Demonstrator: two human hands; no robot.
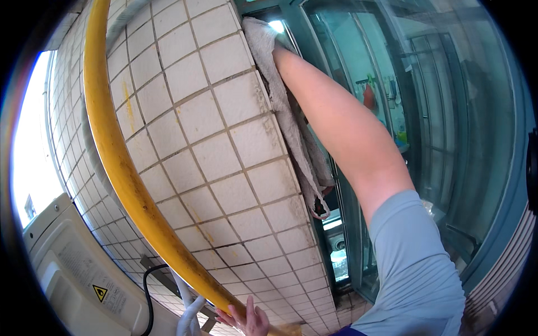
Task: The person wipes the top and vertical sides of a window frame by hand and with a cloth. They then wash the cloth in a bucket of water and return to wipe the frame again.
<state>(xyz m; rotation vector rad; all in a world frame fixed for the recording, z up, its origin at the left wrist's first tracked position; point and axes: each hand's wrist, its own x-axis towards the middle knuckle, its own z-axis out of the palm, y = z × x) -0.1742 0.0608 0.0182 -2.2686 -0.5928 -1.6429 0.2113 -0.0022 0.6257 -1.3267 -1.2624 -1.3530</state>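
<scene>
My right arm reaches up along the edge of the tiled wall (pixel 213 145). My right hand (pixel 277 52) is mostly hidden under a grey cloth (pixel 291 123), which it presses against the teal window frame (pixel 291 22) at the top. The rest of the cloth hangs down along the corner between wall and frame. At the bottom edge, my left hand (pixel 250 320) is wrapped around a yellow pipe (pixel 120 168) that runs in a curve down the wall.
A white outdoor air-conditioner unit (pixel 73 274) sits at the lower left, with a black cable (pixel 147 291) and a white hose (pixel 189 313) beside it. Glass window panes (pixel 403 101) fill the right side. Bright sky shows at the far left.
</scene>
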